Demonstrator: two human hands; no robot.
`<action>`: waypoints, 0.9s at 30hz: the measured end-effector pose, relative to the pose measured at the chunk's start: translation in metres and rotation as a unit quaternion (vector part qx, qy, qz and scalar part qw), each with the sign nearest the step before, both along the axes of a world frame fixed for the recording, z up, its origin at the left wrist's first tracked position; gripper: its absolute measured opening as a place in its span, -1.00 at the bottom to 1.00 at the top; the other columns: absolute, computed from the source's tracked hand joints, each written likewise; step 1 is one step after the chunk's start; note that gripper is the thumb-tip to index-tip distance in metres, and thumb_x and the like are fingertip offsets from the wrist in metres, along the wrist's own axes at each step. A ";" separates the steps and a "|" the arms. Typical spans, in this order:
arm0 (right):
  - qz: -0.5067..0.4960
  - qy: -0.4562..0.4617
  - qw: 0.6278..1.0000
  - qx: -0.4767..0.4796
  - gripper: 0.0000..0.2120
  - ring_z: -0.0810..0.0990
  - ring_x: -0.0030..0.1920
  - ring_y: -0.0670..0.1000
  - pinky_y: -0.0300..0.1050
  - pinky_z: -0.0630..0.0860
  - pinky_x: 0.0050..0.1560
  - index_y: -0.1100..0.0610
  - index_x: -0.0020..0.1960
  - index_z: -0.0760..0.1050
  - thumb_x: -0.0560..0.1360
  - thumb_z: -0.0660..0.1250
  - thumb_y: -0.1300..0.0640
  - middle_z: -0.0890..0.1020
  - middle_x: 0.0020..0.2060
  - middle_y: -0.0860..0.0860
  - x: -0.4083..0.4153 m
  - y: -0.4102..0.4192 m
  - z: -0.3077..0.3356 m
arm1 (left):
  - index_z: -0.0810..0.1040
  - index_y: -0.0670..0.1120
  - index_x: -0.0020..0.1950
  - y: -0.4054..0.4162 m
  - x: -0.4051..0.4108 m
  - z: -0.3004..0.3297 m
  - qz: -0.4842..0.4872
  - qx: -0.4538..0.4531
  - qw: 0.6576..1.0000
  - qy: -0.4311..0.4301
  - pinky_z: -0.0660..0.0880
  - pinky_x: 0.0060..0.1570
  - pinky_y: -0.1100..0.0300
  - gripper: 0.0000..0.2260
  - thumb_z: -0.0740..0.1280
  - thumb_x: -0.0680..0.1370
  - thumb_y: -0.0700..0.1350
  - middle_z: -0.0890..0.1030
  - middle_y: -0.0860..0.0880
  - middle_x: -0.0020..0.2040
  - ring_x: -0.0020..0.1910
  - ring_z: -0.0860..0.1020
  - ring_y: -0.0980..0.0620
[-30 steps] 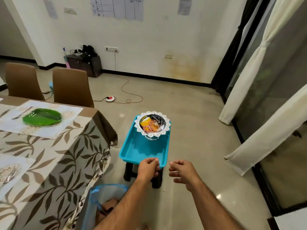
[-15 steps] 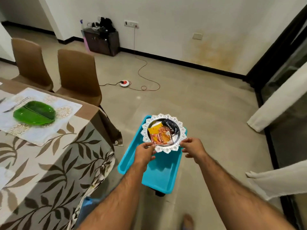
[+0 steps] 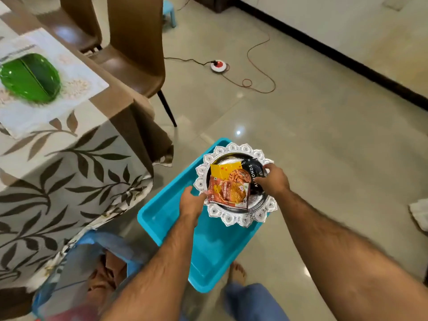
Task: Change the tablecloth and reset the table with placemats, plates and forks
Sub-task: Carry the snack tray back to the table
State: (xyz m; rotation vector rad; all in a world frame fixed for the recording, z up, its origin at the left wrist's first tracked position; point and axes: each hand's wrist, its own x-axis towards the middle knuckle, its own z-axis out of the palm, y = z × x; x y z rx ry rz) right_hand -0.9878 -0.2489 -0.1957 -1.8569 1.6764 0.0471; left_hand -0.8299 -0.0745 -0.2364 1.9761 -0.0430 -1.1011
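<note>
glossy beige floor tiles, leaf-print tablecloth (image 3: pixel 69 172) at left bearing one pale placemat (image 3: pixel 76 66) and one shiny green plate (image 3: pixel 30 77), two brown chairs (image 3: pixel 136 42), centre teal plastic tray (image 3: pixel 208 251), left hand (image 3: pixel 191 201) and right hand (image 3: pixel 273 180) gripping one scalloped silver dish (image 3: pixel 240 218) holding three snack packets (image 3: pixel 228 193)

A second ago my fists hung short of the blue tray (image 3: pixel 166 218); now both hands grip the silver dish (image 3: pixel 240 216), my left hand (image 3: pixel 191 201) on its near-left rim, my right hand (image 3: pixel 273 179) over the far-right rim, fingertips on the almond packet (image 3: pixel 252 172)
</note>
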 end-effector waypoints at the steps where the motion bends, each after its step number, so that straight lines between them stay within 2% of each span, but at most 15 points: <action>1: 0.002 0.017 1.000 -0.003 -0.37 0.53 0.22 0.24 0.08 0.52 0.19 0.08 0.39 0.40 0.38 0.52 0.04 0.53 0.26 0.17 -0.001 -0.008 -0.009 | 0.22 -0.11 0.55 -0.002 -0.002 -0.010 0.017 0.007 1.000 0.008 0.42 0.30 -0.21 -0.32 0.44 0.51 -0.02 0.34 -0.14 0.48 0.39 0.39 -0.20; 3: -0.004 0.044 0.999 -0.001 -0.27 0.45 0.31 0.27 0.15 0.47 0.26 0.07 0.48 0.26 0.40 0.50 0.00 0.43 0.35 0.16 -0.004 -0.029 -0.030 | 0.14 -0.08 0.57 -0.009 -0.009 -0.025 0.059 0.017 0.998 0.034 0.40 0.30 -0.27 -0.23 0.46 0.48 0.02 0.31 -0.13 0.50 0.40 0.37 -0.26; 5: -0.028 0.041 0.999 0.019 -0.26 0.45 0.30 0.28 0.15 0.47 0.24 0.10 0.47 0.22 0.41 0.49 0.00 0.43 0.34 0.18 -0.005 -0.045 -0.050 | 0.15 -0.08 0.55 -0.018 -0.014 -0.038 0.104 0.010 0.993 0.062 0.45 0.26 -0.23 -0.25 0.46 0.48 -0.01 0.35 -0.10 0.45 0.36 0.42 -0.21; 7: -0.053 0.000 0.997 0.055 -0.37 0.53 0.20 0.26 0.04 0.49 0.13 0.18 0.37 0.30 0.42 0.49 0.05 0.53 0.21 0.18 -0.008 -0.058 -0.065 | 0.25 -0.06 0.49 -0.026 -0.017 -0.050 0.137 -0.005 0.987 0.089 0.51 0.19 -0.20 -0.35 0.45 0.48 -0.02 0.45 -0.07 0.36 0.26 0.49 -0.16; 10: -0.094 -0.054 0.991 0.083 -0.61 0.62 -0.02 0.17 -0.04 0.56 -0.03 0.26 0.12 0.52 0.37 0.53 0.16 0.64 -0.04 0.12 -0.015 -0.073 -0.081 | 0.47 -0.11 0.32 -0.030 -0.016 -0.087 0.149 -0.020 0.987 0.062 0.57 0.12 -0.15 -0.45 0.46 0.38 0.02 0.61 -0.12 0.21 0.10 0.61 -0.12; 12: -0.110 -0.077 0.987 0.093 -0.76 0.61 -0.16 0.11 -0.09 0.53 -0.17 0.27 -0.02 0.58 0.35 0.53 0.26 0.64 -0.16 0.13 -0.016 -0.075 -0.080 | 0.48 -0.10 0.33 -0.028 -0.013 -0.104 0.144 -0.003 0.988 0.052 0.57 0.10 -0.18 -0.46 0.47 0.38 0.00 0.62 -0.14 0.20 0.09 0.62 -0.14; 14: -0.111 -0.102 0.985 0.081 -0.84 0.56 -0.21 0.08 -0.13 0.46 -0.21 0.22 -0.11 0.55 0.37 0.49 0.32 0.60 -0.24 0.11 -0.014 -0.072 -0.065 | 0.46 -0.10 0.35 -0.026 -0.011 -0.100 0.160 -0.019 0.986 0.049 0.56 0.12 -0.19 -0.52 0.45 0.46 -0.10 0.61 -0.14 0.21 0.10 0.61 -0.14; 17: -0.102 -0.154 0.980 0.070 -0.80 0.55 -0.23 0.08 -0.10 0.48 -0.18 0.12 -0.17 0.49 0.39 0.46 0.36 0.56 -0.34 0.03 0.000 -0.068 -0.032 | 0.43 -0.12 0.37 -0.022 -0.008 -0.021 0.171 -0.037 0.984 0.030 0.55 0.15 -0.16 -0.55 0.42 0.50 -0.16 0.57 -0.14 0.25 0.15 0.59 -0.15; 19: -0.084 -0.171 0.978 0.080 -0.78 0.53 -0.27 0.06 -0.11 0.46 -0.19 0.11 -0.16 0.48 0.40 0.46 0.36 0.54 -0.33 0.02 0.011 -0.060 -0.003 | 0.47 -0.10 0.20 -0.008 -0.005 0.029 0.197 -0.061 0.978 0.032 0.61 -0.06 0.02 -0.74 0.39 0.54 -0.24 0.61 -0.10 0.11 -0.03 0.62 -0.07; 20: -0.071 -0.175 0.978 0.086 -0.79 0.53 -0.29 0.06 -0.12 0.46 -0.21 0.13 -0.14 0.50 0.39 0.47 0.36 0.58 -0.30 0.06 0.018 -0.055 0.009 | 0.45 -0.06 0.15 0.000 -0.003 0.048 0.211 -0.073 0.974 0.034 0.59 -0.20 0.12 -0.77 0.37 0.55 -0.26 0.60 -0.06 0.03 -0.14 0.60 0.00; 21: -0.055 -0.178 0.978 0.088 -0.80 0.54 -0.29 0.07 -0.11 0.47 -0.22 0.14 -0.15 0.52 0.38 0.48 0.36 0.61 -0.26 0.11 0.026 -0.049 0.022 | 0.42 -0.05 0.15 0.010 -0.001 0.063 0.223 -0.077 0.971 0.029 0.56 -0.23 0.15 -0.75 0.37 0.55 -0.26 0.58 -0.04 0.03 -0.18 0.57 0.05; 24: 0.013 -0.187 0.977 0.097 -0.84 0.56 -0.27 0.09 -0.12 0.48 -0.22 0.17 -0.17 0.56 0.37 0.47 0.37 0.64 -0.24 0.15 0.059 -0.014 0.073 | 0.44 -0.19 0.34 0.056 0.011 0.112 0.277 -0.089 0.957 0.004 0.57 0.11 -0.05 -0.52 0.47 0.45 -0.17 0.59 -0.15 0.20 0.04 0.61 -0.11; 26: 0.052 -0.190 0.976 0.091 -0.84 0.56 -0.28 0.09 -0.15 0.44 -0.25 0.16 -0.23 0.54 0.36 0.47 0.35 0.62 -0.28 0.14 0.080 0.008 0.098 | 0.49 -0.25 0.28 0.085 0.020 0.137 0.300 -0.103 0.948 0.003 0.58 0.07 -0.16 -0.62 0.44 0.48 -0.23 0.66 -0.22 0.06 0.01 0.64 -0.20; 27: 0.069 -0.193 0.975 0.087 -0.82 0.54 -0.31 0.08 -0.17 0.43 -0.28 0.14 -0.28 0.51 0.35 0.48 0.34 0.61 -0.30 0.15 0.090 0.018 0.111 | 0.52 -0.26 0.22 0.098 0.023 0.149 0.309 -0.104 0.945 -0.003 0.62 -0.02 -0.11 -0.70 0.42 0.51 -0.25 0.67 -0.22 -0.02 -0.07 0.66 -0.18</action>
